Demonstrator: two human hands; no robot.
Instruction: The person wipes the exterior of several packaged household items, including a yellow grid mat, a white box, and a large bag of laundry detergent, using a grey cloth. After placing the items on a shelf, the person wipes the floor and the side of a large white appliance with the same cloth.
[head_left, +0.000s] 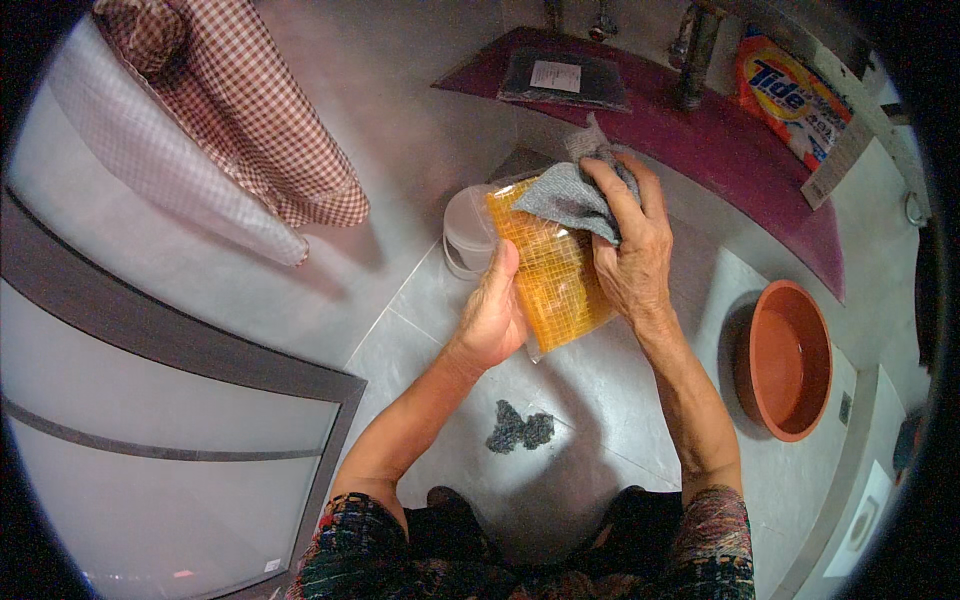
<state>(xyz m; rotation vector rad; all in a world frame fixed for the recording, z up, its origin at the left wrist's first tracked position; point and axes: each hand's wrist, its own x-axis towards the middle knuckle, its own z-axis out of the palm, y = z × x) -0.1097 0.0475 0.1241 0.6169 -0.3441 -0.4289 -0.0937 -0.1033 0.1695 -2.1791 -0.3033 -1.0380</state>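
My left hand (497,312) grips the lower left edge of a clear plastic packet of orange mesh cloths (553,272), held up at chest height. My right hand (632,240) holds the packet's upper right side and pinches a grey cloth (566,196) that sticks out of its top. Both hands are closed around the packet, thumbs on its front.
A white lidded tub (467,232) stands on the tiled floor behind the packet. A dark grey scrap (519,428) lies on the floor near my knees. A terracotta basin (789,360) sits at right. A maroon ledge (720,140) carries a dark packet (566,78) and an orange detergent bag (792,92). Checked cloths (235,110) hang at left.
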